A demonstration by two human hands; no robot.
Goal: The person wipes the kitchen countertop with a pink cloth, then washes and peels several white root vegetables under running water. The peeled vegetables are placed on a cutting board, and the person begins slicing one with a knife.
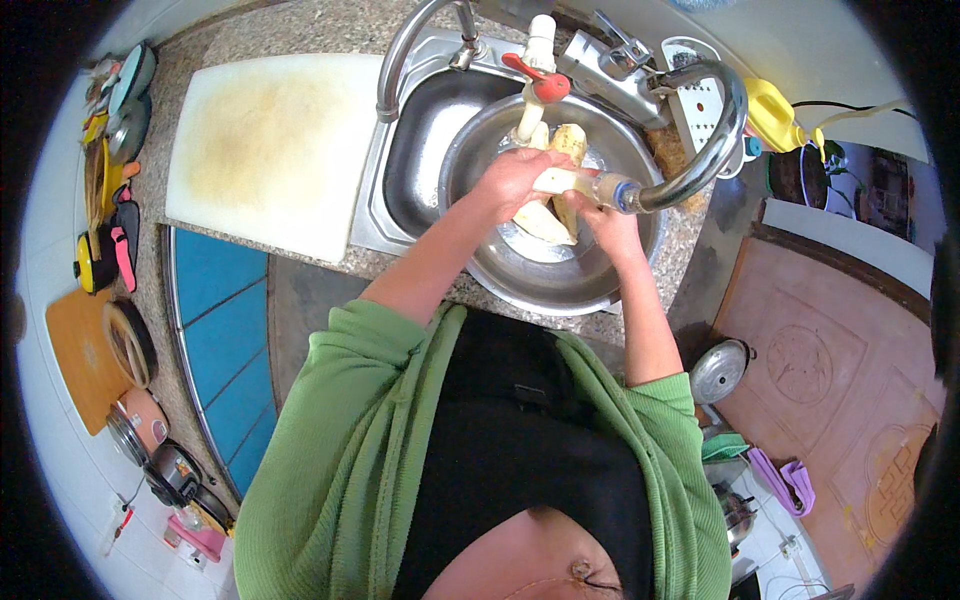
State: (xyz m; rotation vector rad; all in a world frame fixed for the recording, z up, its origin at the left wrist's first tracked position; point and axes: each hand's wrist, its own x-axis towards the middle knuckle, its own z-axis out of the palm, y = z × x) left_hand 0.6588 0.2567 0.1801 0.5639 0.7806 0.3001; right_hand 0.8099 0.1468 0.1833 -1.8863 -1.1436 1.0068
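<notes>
Over a round stainless steel basin (540, 289), my left hand (517, 180) grips a peeled, pale root vegetable piece (556, 181). My right hand (609, 223) touches the right part of the same piece, partly hidden by the clear spout end of a curved chrome faucet (694, 184). Beneath my hands, more pale pieces lie in the basin, among them a long peeled one (546, 223) and one with brownish patches (571, 141). A plastic tap with a red handle (551, 88) reaches down over the basin's back part, just behind my left hand.
The basin sits partly over a steel sink (420, 157). A stained white cutting board (274, 150) lies left of the sink. Another chrome faucet (390, 67) arches over the sink's back left. Behind the basin at right stand a perforated white rack (694, 105) and a yellow bottle (772, 116).
</notes>
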